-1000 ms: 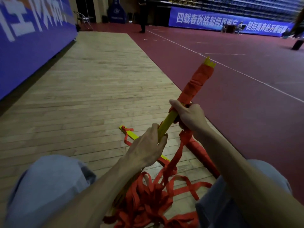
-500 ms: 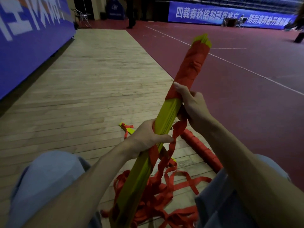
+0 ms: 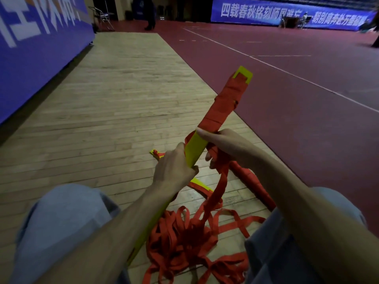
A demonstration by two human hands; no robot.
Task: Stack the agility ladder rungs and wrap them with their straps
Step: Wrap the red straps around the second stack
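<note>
A stack of yellow ladder rungs (image 3: 195, 148) slants up and away from my lap, its far half bound in red strap (image 3: 222, 105). My left hand (image 3: 174, 171) grips the bare yellow part of the stack. My right hand (image 3: 223, 144) holds the stack at the edge of the wrapping, thumb on top, with the loose strap (image 3: 223, 181) running through its fingers. That strap drops to a tangled red pile (image 3: 188, 240) on the floor between my knees.
A second bundle, fully wrapped in red (image 3: 252, 183), lies on the floor under my right forearm. A loose yellow rung with strap (image 3: 158, 154) lies on the wooden floor (image 3: 123, 99). Blue banner wall (image 3: 37, 48) on the left, red court (image 3: 297, 89) on the right.
The stack has turned about its length, from edge-on to broad face up, and its far end has lowered. My right hand has brought the strap round it; my left hand regripped.
</note>
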